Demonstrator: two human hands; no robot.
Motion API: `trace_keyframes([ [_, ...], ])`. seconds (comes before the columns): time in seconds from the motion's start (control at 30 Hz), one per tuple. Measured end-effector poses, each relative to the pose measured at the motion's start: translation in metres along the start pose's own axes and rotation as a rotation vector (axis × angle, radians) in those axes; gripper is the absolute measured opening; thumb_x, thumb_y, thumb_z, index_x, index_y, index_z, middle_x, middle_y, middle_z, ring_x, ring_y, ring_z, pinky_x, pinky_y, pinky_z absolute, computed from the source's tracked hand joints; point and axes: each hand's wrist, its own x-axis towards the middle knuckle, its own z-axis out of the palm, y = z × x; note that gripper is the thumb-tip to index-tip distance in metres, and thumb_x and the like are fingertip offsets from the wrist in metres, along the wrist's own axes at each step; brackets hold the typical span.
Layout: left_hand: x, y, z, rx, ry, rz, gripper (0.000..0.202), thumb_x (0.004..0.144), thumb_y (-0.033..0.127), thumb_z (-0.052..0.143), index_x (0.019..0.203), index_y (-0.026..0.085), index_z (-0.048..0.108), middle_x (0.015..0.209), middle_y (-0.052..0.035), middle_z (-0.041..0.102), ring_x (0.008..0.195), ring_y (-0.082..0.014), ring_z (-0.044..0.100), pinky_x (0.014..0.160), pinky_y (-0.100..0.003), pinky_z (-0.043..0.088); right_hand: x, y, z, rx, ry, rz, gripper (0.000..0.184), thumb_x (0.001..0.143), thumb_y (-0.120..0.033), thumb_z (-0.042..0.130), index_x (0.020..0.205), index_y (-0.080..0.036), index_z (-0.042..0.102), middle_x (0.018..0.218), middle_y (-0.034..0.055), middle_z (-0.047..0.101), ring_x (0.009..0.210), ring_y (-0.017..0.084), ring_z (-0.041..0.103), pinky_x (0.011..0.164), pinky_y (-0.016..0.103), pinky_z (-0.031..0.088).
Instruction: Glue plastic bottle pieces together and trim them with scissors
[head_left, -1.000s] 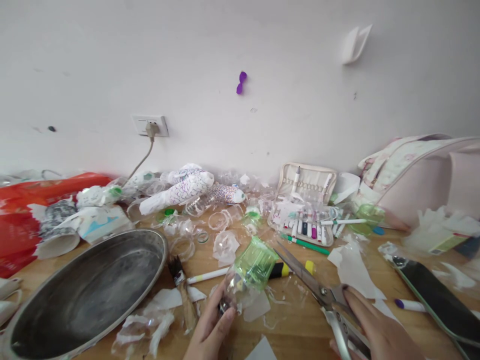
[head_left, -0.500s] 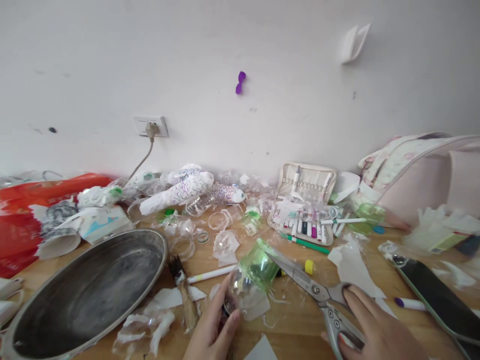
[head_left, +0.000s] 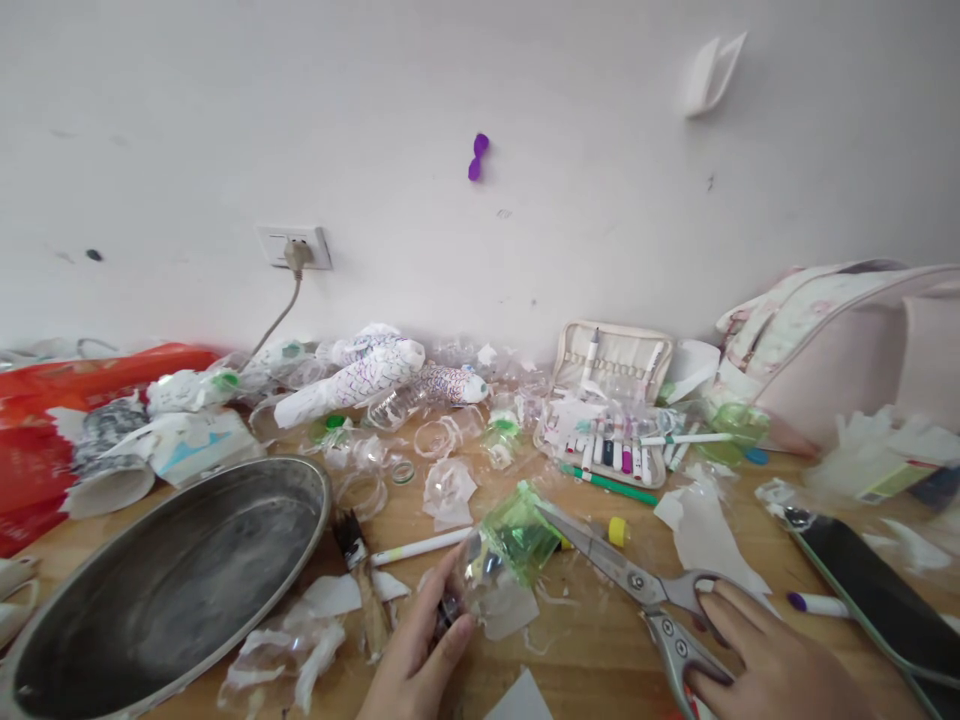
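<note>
My left hand (head_left: 431, 635) is closed round the clear lower end of a cut plastic bottle (head_left: 484, 575). A green translucent part (head_left: 525, 530) sits at its far right end; I cannot tell whether it is joined on or a separate piece. My right hand (head_left: 757, 650) has its fingers through the handles of a pair of metal scissors (head_left: 634, 580). The scissors' handles are spread, and the blade tips reach the green plastic's right edge. A yellow-capped item (head_left: 616, 532) lies behind the blades, and a white marker (head_left: 420, 547) lies behind the bottle.
An oval metal tray (head_left: 319, 490) and a brush (head_left: 367, 600) lie left. Fish-shaped crafts (head_left: 360, 385), plastic scraps (head_left: 448, 490) and an open marker case (head_left: 611, 385) stand at the back. A phone (head_left: 885, 590) and a pink bag (head_left: 847, 350) are right.
The scissors' handles are spread wider than before, with the right hand shifted slightly right. The left hand keeps its hold on the bottle. The whole view has shifted slightly.
</note>
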Motion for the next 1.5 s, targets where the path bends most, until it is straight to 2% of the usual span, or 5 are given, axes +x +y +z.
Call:
trace_keyframes([
  [0.27,0.000,0.003,0.001,0.015,0.008,-0.013,0.052,0.078,0.049,0.060,0.126,0.029,0.054,0.141,-0.0005,0.049,0.135,-0.0261,0.033,0.114,-0.039,0.021,-0.003,-0.008,0.008,-0.025,0.023,0.085,0.022,0.066,-0.018,0.036,0.074,-0.017,0.056,0.072,0.0120,0.070,0.065,0.020,0.068,0.053,0.024,0.054],
  [0.87,-0.001,0.009,0.002,0.071,0.035,-0.027,0.052,0.081,0.047,0.057,0.129,0.027,0.050,0.141,-0.0005,0.048,0.135,-0.0231,0.034,0.112,-0.033,0.024,-0.007,-0.013,0.010,0.151,-0.008,0.158,0.018,0.066,-0.015,0.037,0.073,-0.020,0.053,0.065,0.0049,0.067,0.059,0.016,0.067,0.051,0.020,0.053],
  [1.1,0.007,0.009,-0.004,0.086,0.031,-0.058,0.061,0.082,0.050,0.053,0.133,0.017,0.041,0.145,-0.0081,0.042,0.135,-0.0242,0.033,0.110,-0.036,0.030,0.000,-0.020,0.002,0.066,-0.039,0.277,0.013,0.067,-0.020,0.036,0.068,-0.026,0.047,0.062,0.0025,0.065,0.048,0.014,0.063,0.040,0.021,0.049],
  [1.33,0.004,0.008,0.000,0.318,0.007,-0.008,0.063,0.085,0.048,0.044,0.136,0.010,0.037,0.148,-0.0125,0.037,0.137,-0.0239,0.029,0.114,-0.037,0.021,-0.001,-0.015,0.006,-0.086,-0.103,0.265,0.031,0.073,-0.022,0.036,0.094,-0.012,0.057,0.083,0.0118,0.071,0.071,0.023,0.068,0.057,0.033,0.056],
  [1.5,0.005,0.008,0.006,0.441,-0.004,-0.003,0.062,0.087,0.046,0.038,0.137,0.009,0.035,0.146,-0.0141,0.039,0.136,-0.0248,0.030,0.113,-0.037,0.022,0.010,-0.003,0.006,0.012,-0.165,0.246,0.019,0.072,-0.020,0.037,0.078,-0.020,0.055,0.069,0.0074,0.067,0.058,0.021,0.065,0.050,0.033,0.051],
])
